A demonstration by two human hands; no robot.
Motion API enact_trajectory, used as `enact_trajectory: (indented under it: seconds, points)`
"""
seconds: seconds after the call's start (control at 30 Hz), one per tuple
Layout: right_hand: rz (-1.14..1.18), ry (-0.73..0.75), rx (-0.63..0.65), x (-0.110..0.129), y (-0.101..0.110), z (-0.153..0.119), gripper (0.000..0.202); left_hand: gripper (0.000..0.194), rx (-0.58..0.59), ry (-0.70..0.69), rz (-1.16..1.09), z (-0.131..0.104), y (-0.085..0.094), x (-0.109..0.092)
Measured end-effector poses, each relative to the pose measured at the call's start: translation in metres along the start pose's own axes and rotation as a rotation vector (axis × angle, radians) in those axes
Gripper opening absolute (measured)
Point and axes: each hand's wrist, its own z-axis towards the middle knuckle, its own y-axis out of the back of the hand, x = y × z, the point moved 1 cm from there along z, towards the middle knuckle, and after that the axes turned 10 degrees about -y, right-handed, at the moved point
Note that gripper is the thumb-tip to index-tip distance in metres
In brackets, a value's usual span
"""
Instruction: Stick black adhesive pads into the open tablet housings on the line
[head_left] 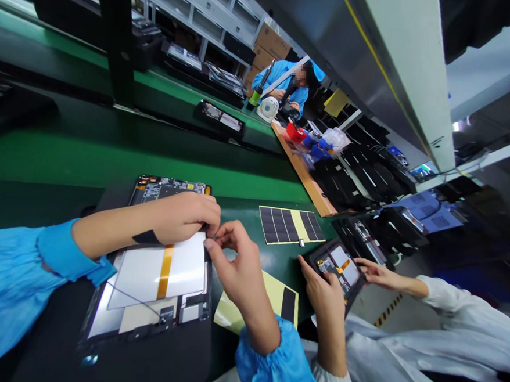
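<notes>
An opened tablet (190, 311) lies on a black pad (151, 364), its circuit board showing at the top and a silver battery (139, 279) with an orange strip in the middle. My left hand (187, 216) rests over the tablet's upper part, fingers closed near the battery's upper right corner. Close beside it, my right hand (237, 259) has thumb and forefinger pinched at the tablet's right edge. Whatever the fingertips hold is too small or hidden to make out. A black strip sticks to my left wrist. A thin dark cable crosses the tablet's lower part.
Right of my hands are a sheet of black strips (274, 224) and a yellow sheet (274, 297) with one black strip. A co-worker's hands hold another opened device (341, 267) at the right. Behind the green bench (152, 155), a person in blue sits near a white fan (268, 109).
</notes>
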Motion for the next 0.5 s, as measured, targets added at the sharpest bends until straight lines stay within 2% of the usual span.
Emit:
enact_trajectory:
  seconds: [0.07, 0.13, 0.23, 0.33, 0.4, 0.5]
  points:
    - [-0.011, 0.021, -0.118, -0.003, -0.004, -0.005, 0.006, 0.028, -0.038, -0.024, 0.001, -0.001, -0.004, 0.005]
    - [-0.060, 0.119, -0.174, -0.003, -0.004, -0.017, 0.008, 0.030, -0.047, -0.024, -0.008, -0.002, -0.006, 0.009]
    - [-0.193, 0.238, -0.067, 0.002, 0.002, -0.044, 0.028, 0.031, -0.031, -0.003, -0.023, -0.003, -0.006, 0.010]
    - [-0.278, 0.206, 0.049, 0.007, 0.011, -0.067, 0.043, 0.032, -0.011, -0.003, -0.029, -0.004, -0.003, 0.008]
    - [-0.277, 0.169, 0.067, 0.008, 0.012, -0.071, 0.042, 0.033, 0.000, -0.003, -0.031, -0.005, -0.002, 0.008]
    - [-0.284, 0.094, 0.085, 0.005, 0.006, -0.060, 0.052, 0.031, 0.017, 0.009, -0.025, -0.003, -0.002, 0.010]
